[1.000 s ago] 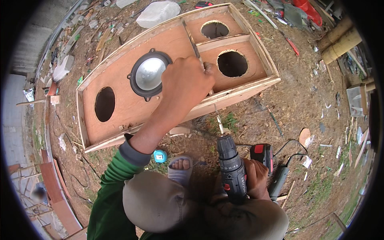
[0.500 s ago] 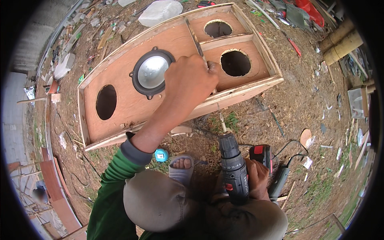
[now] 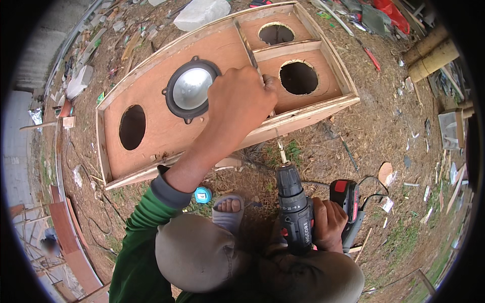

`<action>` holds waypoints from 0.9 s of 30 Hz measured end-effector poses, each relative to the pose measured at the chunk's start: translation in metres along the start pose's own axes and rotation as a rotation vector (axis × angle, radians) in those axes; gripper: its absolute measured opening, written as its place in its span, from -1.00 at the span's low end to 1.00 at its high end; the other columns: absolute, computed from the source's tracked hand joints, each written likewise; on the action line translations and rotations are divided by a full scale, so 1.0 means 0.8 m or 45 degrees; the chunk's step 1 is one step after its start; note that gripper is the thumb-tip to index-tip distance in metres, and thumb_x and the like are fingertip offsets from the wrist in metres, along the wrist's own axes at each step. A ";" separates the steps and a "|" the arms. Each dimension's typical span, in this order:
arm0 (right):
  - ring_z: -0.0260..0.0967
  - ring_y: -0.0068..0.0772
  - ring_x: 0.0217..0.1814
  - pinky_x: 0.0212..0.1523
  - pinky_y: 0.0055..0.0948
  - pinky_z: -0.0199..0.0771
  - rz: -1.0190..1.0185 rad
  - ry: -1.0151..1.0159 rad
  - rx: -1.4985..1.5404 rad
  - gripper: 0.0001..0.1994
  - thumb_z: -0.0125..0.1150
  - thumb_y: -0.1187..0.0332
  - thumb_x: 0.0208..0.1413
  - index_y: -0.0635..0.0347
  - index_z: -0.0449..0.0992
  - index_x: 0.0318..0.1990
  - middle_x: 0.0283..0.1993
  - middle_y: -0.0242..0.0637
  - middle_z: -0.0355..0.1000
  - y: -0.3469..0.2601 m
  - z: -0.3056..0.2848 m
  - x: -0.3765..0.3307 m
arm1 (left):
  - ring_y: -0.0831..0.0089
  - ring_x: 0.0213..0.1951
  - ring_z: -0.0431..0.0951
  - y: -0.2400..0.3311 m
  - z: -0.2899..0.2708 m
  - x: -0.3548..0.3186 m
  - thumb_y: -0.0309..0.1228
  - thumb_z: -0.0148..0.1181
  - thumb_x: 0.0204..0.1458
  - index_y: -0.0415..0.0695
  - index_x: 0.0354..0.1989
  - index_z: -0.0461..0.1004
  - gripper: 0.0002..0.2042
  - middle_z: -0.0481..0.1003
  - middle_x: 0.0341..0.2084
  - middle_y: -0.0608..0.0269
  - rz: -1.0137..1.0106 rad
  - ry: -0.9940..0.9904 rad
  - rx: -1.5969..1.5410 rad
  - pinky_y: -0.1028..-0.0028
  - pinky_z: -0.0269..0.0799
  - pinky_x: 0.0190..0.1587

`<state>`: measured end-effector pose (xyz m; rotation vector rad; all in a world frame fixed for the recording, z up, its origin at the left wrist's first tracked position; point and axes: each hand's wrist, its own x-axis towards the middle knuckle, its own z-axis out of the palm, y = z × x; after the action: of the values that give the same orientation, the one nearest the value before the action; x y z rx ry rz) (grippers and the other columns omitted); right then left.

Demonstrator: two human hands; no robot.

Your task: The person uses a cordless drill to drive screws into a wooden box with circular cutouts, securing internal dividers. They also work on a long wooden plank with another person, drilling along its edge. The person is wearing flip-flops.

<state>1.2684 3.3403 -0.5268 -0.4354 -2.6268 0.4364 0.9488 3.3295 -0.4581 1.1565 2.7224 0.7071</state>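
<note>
A wooden speaker box (image 3: 222,45) with a curved far side lies in front of me. A round speaker with a black rim and silver cone (image 3: 190,89) is set in its panel. My left hand (image 3: 241,98) is closed around the thin wooden divider (image 3: 245,43) that crosses the box, near its closest end. My right hand (image 3: 328,223) grips the handle of a black cordless drill (image 3: 293,202). The drill's bit (image 3: 282,151) points at the box's near wall; whether the tip touches it I cannot tell. My right fingers wrap the handle, partly behind the drill.
Three round cut-outs show in the panel, one a hole (image 3: 132,127) at the left. On the ground are a blue roll (image 3: 202,195), a grey corded power tool (image 3: 352,233), a white block (image 3: 202,14) and a red-handled tool (image 3: 373,59). Bamboo poles (image 3: 433,63) stand at right.
The drill has turned slightly in my right hand, its battery end swinging right and more into view. The box has shifted a little. My left hand keeps its hold on the divider.
</note>
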 end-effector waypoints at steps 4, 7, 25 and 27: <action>0.41 -0.21 -0.54 -0.51 -0.24 0.42 -0.018 0.006 -0.036 -0.68 0.29 0.45 0.04 0.39 0.53 -0.04 -0.46 -0.22 0.40 -0.001 -0.003 0.004 | -0.34 -0.36 0.68 0.000 0.002 0.000 -0.16 0.23 0.17 -0.40 -0.53 0.61 -0.55 0.59 -0.55 -0.36 -0.013 0.045 -0.003 -0.10 0.60 -0.18; 0.41 -0.20 -0.54 -0.51 -0.24 0.42 -0.017 0.000 -0.040 -0.68 0.29 0.45 0.04 0.39 0.53 -0.04 -0.47 -0.22 0.39 -0.002 -0.004 0.004 | -0.33 -0.36 0.69 -0.001 0.001 0.000 -0.16 0.23 0.19 -0.41 -0.51 0.61 -0.54 0.59 -0.54 -0.37 -0.007 0.025 -0.010 -0.10 0.61 -0.17; 0.42 -0.20 -0.51 -0.48 -0.21 0.44 0.006 -0.018 -0.008 -0.68 0.18 0.31 0.22 0.41 0.52 -0.01 -0.43 -0.21 0.39 -0.002 0.000 0.003 | -0.32 -0.37 0.69 0.002 -0.002 0.000 -0.15 0.19 0.19 -0.41 -0.53 0.62 -0.52 0.58 -0.58 -0.36 -0.029 -0.027 -0.025 -0.08 0.62 -0.16; 0.42 -0.20 -0.51 -0.48 -0.21 0.43 0.017 -0.014 0.022 -0.68 0.19 0.32 0.21 0.41 0.52 -0.01 -0.44 -0.21 0.39 -0.002 0.001 0.003 | -0.23 -0.40 0.72 0.001 -0.002 0.000 -0.15 0.20 0.21 -0.39 -0.48 0.66 -0.54 0.62 -0.54 -0.31 0.021 -0.020 0.018 -0.03 0.66 -0.26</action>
<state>1.2655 3.3399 -0.5259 -0.4465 -2.6298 0.4668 0.9491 3.3294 -0.4566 1.1832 2.7127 0.6791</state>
